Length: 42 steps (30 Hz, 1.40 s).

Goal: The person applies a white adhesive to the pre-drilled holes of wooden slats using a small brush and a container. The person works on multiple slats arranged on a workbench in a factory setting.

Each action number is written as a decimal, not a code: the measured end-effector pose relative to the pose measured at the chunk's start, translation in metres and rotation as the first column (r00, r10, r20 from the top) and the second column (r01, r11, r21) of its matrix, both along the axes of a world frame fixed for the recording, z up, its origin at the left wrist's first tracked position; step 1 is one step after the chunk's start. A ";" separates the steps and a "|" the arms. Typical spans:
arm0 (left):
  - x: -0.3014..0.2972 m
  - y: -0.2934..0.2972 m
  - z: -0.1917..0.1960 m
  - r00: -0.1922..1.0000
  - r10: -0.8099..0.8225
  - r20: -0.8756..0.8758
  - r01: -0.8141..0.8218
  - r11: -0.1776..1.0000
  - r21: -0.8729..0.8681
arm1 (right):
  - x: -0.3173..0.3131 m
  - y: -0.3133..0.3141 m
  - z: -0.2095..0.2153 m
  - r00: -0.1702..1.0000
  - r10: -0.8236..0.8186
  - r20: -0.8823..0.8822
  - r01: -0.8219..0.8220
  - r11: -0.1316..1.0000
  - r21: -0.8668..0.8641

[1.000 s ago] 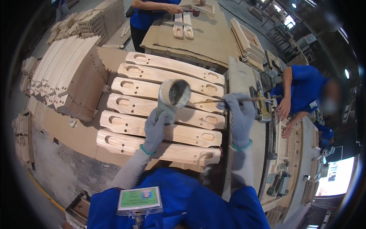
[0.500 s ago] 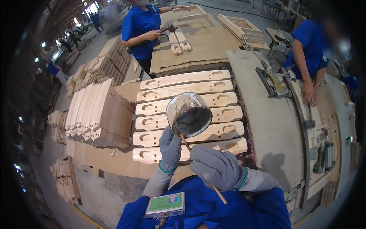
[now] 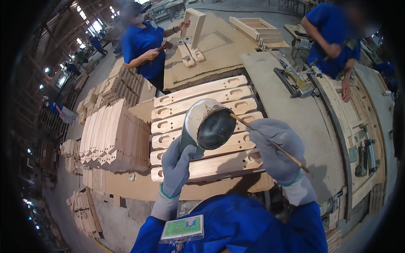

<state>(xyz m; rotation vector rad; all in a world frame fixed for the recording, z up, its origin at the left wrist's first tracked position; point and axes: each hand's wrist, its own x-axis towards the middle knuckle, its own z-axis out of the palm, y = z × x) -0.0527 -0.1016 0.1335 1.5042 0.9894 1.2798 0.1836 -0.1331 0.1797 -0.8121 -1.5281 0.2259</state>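
My left hand (image 3: 177, 162), in a grey glove, is wrapped round a cup (image 3: 211, 126) with a stained, pale outside and a dark inside. The cup is tilted, so its mouth faces right and toward me. In my gloved right hand (image 3: 276, 145) is a thin wooden stick (image 3: 242, 121); its far end is at the cup's right rim and its other end sticks out past my palm. Below both hands lies a row of several pale wooden rails (image 3: 202, 95) with oval slots and small round holes near their ends.
Left of the rails stands a stack of wooden parts (image 3: 114, 135). A yellow-and-black power tool (image 3: 295, 80) lies on the board to the right. Across the table a person (image 3: 145, 46) holds a wooden frame (image 3: 198, 31) upright. Another person (image 3: 331, 40) works at the right bench.
My right hand has moved right and up, drawing the stick's tip from the cup's near edge to its right rim. The far person has lifted a frame upright.
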 end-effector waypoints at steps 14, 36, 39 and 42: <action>0.016 -0.004 -0.015 0.950 0.275 0.148 -0.311 0.876 0.368 | -0.043 -0.042 -0.022 0.970 0.102 0.221 -0.129 0.986 0.107; 0.007 0.011 -0.038 0.939 0.235 0.253 -0.283 0.943 0.176 | -0.049 -0.035 -0.026 0.994 0.071 -0.079 -0.079 0.991 -0.104; 0.003 0.016 -0.072 0.927 0.277 0.253 -0.306 0.948 0.082 | -0.035 -0.015 -0.022 0.965 0.021 -0.261 -0.110 0.936 -0.334; 0.010 0.012 -0.106 0.908 0.288 0.305 -0.256 0.956 -0.142 | -0.013 0.025 -0.038 0.894 -0.091 -0.438 -0.133 0.880 -0.455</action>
